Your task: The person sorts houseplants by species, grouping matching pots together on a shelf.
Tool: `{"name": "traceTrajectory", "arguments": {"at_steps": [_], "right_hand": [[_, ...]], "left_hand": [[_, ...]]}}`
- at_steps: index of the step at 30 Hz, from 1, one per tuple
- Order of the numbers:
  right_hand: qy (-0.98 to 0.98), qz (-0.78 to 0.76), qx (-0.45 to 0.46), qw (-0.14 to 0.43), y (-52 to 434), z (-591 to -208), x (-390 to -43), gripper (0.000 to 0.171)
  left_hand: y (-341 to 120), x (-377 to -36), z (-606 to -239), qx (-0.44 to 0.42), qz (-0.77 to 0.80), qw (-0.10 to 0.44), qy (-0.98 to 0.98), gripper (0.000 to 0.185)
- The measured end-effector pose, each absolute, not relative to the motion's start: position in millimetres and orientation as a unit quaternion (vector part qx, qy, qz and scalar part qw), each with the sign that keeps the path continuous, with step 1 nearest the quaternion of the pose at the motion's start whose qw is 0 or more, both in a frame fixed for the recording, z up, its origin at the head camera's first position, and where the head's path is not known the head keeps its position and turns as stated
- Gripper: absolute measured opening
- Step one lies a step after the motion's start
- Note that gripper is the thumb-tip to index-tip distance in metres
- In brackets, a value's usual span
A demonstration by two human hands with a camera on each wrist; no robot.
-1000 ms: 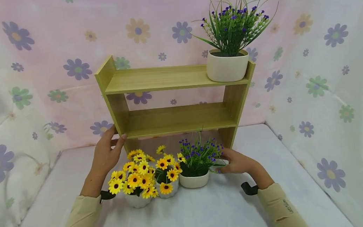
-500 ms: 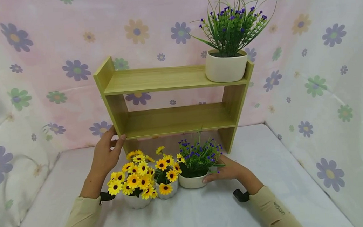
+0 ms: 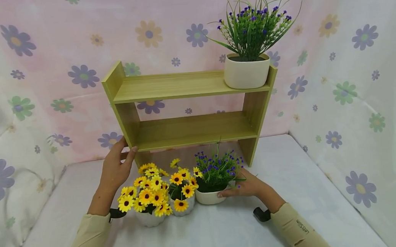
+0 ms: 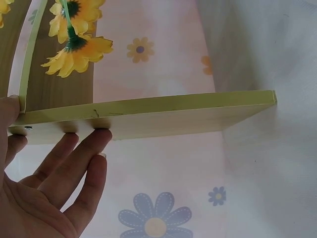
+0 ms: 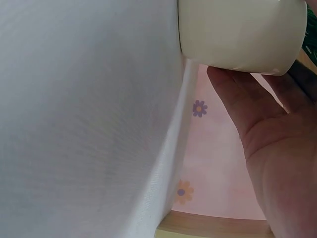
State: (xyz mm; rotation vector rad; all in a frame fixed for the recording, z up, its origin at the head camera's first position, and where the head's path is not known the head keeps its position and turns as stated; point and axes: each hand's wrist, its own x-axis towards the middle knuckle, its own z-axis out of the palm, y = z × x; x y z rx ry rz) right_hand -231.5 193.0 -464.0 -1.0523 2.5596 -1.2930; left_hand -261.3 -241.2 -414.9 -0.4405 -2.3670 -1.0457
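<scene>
My left hand [image 3: 113,170] holds the left side panel of a wooden shelf [image 3: 191,129]. In the left wrist view its fingertips [image 4: 103,134] press the panel's outer face, while the thumb lies at the front edge. My right hand [image 3: 246,185] grips the right end of a low cream flowerpot [image 3: 208,198] with purple flowers and grass, thumb in front; leaves cover its other fingers in the head view. The right wrist view has the cream pot close up with fingers against its end. Left of it stand two white pots of yellow flowers, one smaller [image 3: 182,208], one fuller [image 3: 151,219].
A larger cream pot [image 3: 247,73] with tall grass and purple flowers sits at the right end of the top board. White cloth [image 3: 226,236] covers the table. Flower-print curtains [image 3: 177,25] close in the back and both sides.
My right hand has moved left from beside the purple-flower pot and taken hold of its right end, thumb now in front. The left hand keeps its place on the shelf.
</scene>
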Motion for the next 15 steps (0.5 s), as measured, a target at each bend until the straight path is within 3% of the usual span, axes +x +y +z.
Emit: {"name": "traceTrajectory", "arguments": {"at_steps": [7, 15], "right_hand": [[0.839, -0.408, -0.36, 0.014, 193.0, -462.0, -230.7, 0.085], [0.825, -0.392, -0.401, -0.066, 198.1, -458.0, -236.2, 0.099]], "left_hand": [[-240.9, -259.4, -415.0, -0.162, -0.384, 0.255, -0.872, 0.057], [-240.9, -261.2, -414.5, -0.161, -0.389, 0.253, -0.871, 0.057]]}}
